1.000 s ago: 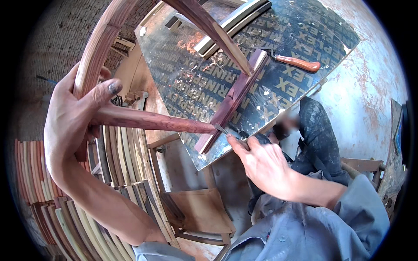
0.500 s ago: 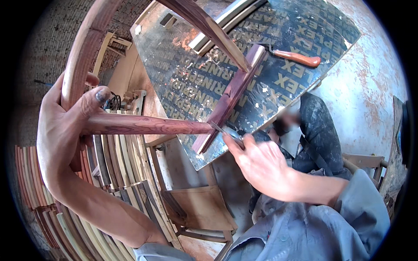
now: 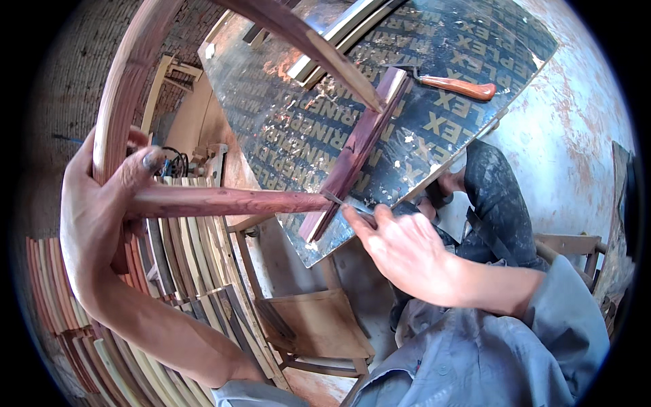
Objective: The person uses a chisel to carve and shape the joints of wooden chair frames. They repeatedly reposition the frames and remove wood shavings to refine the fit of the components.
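My left hand [image 3: 102, 197] is wrapped around a corner of a reddish-purple wooden frame [image 3: 237, 201], where a curved upright meets a straight rail. The frame's far rail [image 3: 356, 152] lies over the dark board table, tilted across it. In my right hand [image 3: 413, 254] is a thin metal-bladed tool [image 3: 333, 198], gripped with the index finger stretched along it. Its tip touches the joint where the straight rail meets the far rail. The tool's handle is hidden inside my hand, so its exact kind does not show.
On the dark printed board table [image 3: 325, 129] lie a hooked tool with an orange-brown handle [image 3: 458, 87], pale wood strips [image 3: 339, 41] and shavings. Stacked curved wood pieces [image 3: 183, 251] stand at left, near a wooden chair [image 3: 319, 322]. My dark-trousered leg [image 3: 498, 203] is beside the table.
The whole view has shifted slightly, with the table moving a little left in the picture. Both hands keep their holds, and the tool tip stays at the same joint.
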Demonstrator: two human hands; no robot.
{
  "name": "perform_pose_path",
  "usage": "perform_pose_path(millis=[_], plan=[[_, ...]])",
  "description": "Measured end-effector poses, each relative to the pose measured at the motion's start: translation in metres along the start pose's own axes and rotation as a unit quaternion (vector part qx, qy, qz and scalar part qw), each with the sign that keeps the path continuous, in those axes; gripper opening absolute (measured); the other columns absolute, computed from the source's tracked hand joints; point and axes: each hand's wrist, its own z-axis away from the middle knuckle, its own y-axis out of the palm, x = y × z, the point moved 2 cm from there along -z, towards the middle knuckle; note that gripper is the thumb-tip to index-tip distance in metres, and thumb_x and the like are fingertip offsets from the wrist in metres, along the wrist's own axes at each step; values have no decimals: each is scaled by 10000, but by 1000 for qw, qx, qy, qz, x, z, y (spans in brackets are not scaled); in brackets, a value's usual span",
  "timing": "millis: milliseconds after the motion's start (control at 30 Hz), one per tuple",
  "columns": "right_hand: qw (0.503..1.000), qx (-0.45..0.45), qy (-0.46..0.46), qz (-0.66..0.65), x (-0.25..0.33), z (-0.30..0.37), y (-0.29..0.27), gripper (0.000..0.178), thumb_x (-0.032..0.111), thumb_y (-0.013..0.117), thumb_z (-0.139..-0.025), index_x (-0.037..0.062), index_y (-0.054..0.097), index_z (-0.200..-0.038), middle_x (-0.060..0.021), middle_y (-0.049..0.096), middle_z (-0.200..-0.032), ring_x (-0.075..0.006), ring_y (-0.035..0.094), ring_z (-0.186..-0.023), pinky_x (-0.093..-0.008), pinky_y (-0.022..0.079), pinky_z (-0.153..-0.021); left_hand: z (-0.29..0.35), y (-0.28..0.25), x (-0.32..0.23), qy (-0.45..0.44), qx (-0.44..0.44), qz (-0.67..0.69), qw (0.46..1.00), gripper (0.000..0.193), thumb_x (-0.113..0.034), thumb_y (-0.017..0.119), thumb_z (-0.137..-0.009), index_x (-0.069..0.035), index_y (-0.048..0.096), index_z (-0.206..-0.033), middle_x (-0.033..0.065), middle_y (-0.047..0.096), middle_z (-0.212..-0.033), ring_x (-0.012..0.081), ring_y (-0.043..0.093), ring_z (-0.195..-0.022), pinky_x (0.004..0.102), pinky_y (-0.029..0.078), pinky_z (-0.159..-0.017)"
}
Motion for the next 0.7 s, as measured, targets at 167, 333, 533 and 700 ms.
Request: perform_pose_path(millis=[167,333,533,700], plan=[[971,-34,52,-232,-24,-6,12,584,-30,568,-855,-40,553,-1438,-242,664,-774,-288,701,-669,-407,559,-603,6,-4,-7,-28,-8,-34,999,511,-408,869,-824,-39,664,-1111,35,653,-677,75,615,-483,190,468,-390],[817,28,160,-554,-33,16,26,461,15,490,-1016,45,571,-1469,-56,571,-776,-113,554,-679,-290,507,-674,8,-3,-7,-41,-36,-70,996,542,-416,882,-803,-38,665,-1126,35,638,-648,64,565,-454,202,460,-394],[791,42,164,-588,-35,8,29,461,9,473,-1001,17,578,-1450,-72,562,-695,-118,539,-637,-289,497,-644,6,-7,-2,-49,-18,-40,998,521,-361,878,-816,-29,657,-1151,41,661,-714,85,606,-525,216,467,-442],[798,58,153,-580,-38,-9,22,463,-5,469,-987,-23,572,-1438,-64,483,-663,-93,469,-600,-285,445,-571,11,-11,-10,-50,-4,-47,998,489,-285,852,-835,-13,641,-1182,52,667,-743,91,643,-578,225,527,-486]])
